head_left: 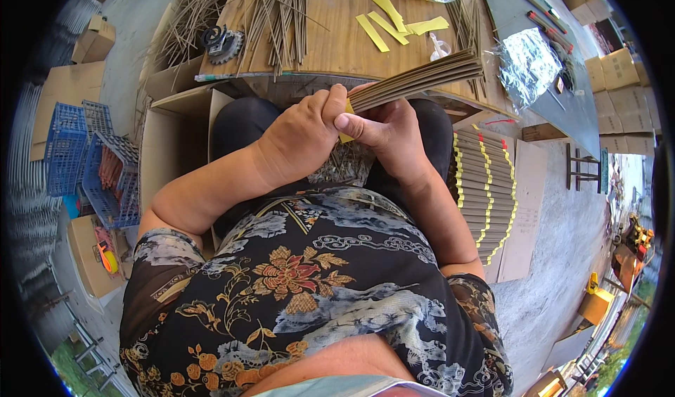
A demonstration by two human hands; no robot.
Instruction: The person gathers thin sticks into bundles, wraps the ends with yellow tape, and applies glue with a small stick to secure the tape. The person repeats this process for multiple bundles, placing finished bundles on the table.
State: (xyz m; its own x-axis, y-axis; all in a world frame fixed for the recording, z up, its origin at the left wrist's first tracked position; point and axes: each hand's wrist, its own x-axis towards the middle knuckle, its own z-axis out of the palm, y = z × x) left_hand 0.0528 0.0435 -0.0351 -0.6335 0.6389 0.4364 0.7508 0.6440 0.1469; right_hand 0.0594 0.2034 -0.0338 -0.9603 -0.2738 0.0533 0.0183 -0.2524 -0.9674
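– What did the left hand (302, 119) hold?
– With the right hand (394, 133), it gripped a brown stick bundle (422, 80) by its left end, at the near edge of the surface (337, 52)
– And farther?
– Yellow strips (386, 9) lay there, loose sticks (281, 17) left of them

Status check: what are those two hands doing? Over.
Left hand and right hand gripping brown stick bundle. Yellow strip at its held end. Nothing visibly in the way.

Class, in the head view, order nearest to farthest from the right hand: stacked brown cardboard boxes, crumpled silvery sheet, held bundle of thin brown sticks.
1. Stick bundle: touching the right hand.
2. Silvery sheet: upper right.
3. Cardboard boxes: far right.
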